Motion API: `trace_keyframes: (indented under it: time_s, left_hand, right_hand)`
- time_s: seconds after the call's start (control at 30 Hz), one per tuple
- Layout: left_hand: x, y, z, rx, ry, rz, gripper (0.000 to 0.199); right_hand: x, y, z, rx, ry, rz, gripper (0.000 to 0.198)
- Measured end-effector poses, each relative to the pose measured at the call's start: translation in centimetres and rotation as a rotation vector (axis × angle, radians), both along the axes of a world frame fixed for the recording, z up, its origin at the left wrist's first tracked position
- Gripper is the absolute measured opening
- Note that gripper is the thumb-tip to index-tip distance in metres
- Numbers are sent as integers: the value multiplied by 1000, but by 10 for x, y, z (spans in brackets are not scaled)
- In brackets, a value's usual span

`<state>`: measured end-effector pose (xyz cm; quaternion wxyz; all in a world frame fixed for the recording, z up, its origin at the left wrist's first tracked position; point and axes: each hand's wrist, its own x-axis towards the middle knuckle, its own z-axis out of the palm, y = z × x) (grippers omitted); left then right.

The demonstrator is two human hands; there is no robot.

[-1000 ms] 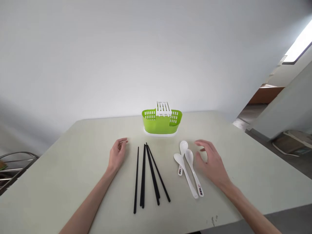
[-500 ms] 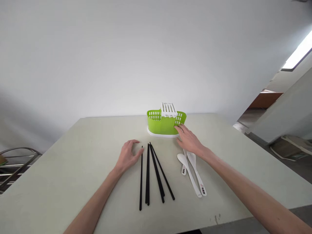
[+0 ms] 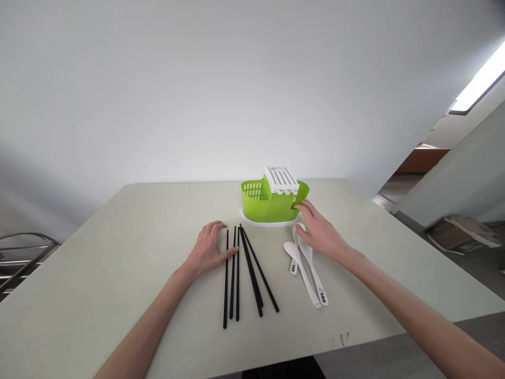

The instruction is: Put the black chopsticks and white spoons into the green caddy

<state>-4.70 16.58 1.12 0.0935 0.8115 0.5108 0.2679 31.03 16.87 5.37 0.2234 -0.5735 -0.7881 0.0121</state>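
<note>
My left hand (image 3: 207,248) rests on the table with its fingers apart. Its thumb lies across black chopsticks (image 3: 232,295), three of which are spaced side by side. Several more chopsticks (image 3: 251,273) fan out just to the right. At the back stands a green utensil basket (image 3: 258,210) with a white slotted top (image 3: 282,180) and a white base. My right hand (image 3: 321,231) is open, fingertips at the basket's front right side. Below its thumb are white spoons (image 3: 303,273), crossing one another, their bowls partly hidden by the hand.
The pale table (image 3: 165,210) meets a white wall (image 3: 197,95) behind the basket. A metal rack (image 3: 27,258) stands beyond the table's left edge. Off to the right, a box-like object (image 3: 465,231) sits on the floor.
My left thumb has moved right over the chopsticks, and two that lay together are now apart. The basket has turned slightly, with my right fingers still at its side. The camera view has shifted a little.
</note>
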Motion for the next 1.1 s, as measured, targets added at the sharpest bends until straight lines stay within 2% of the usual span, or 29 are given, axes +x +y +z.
trace_keyframes:
  time_s: [0.07, 0.13, 0.2, 0.33, 0.43, 0.6, 0.9, 1.0, 1.1]
  left_hand:
    - [0, 0, 2, 24, 1, 56, 63]
    - [1, -2, 4, 80, 25, 148, 60]
    - [3, -5, 6, 119, 80, 203, 51]
    - [8, -11, 13, 88, 192, 169, 37]
    - [8, -14, 19, 108, 249, 181, 26]
    - [-2, -18, 28, 212, 339, 294, 24]
    - [-4, -17, 29, 179, 355, 350, 29]
    - [0, -16, 35, 144, 182, 359, 25]
    - [7, -20, 51, 178, -208, 289, 21]
  right_hand:
    - [-10, -21, 4, 133, 105, -7, 46]
    - [-22, -45, 8, 225, 190, 68, 42]
    - [-36, -69, 12, 227, 233, 216, 42]
    - [-54, -104, 16, 198, 156, 559, 46]
    - [-58, -116, 18, 161, 59, 695, 43]
    - [-54, -126, 20, 115, 27, 687, 38]
    - [-49, -133, 16, 54, 6, 694, 35]
    - [-50, -133, 17, 46, 29, 695, 34]
    - [-50, -136, 19, 27, 49, 694, 35]
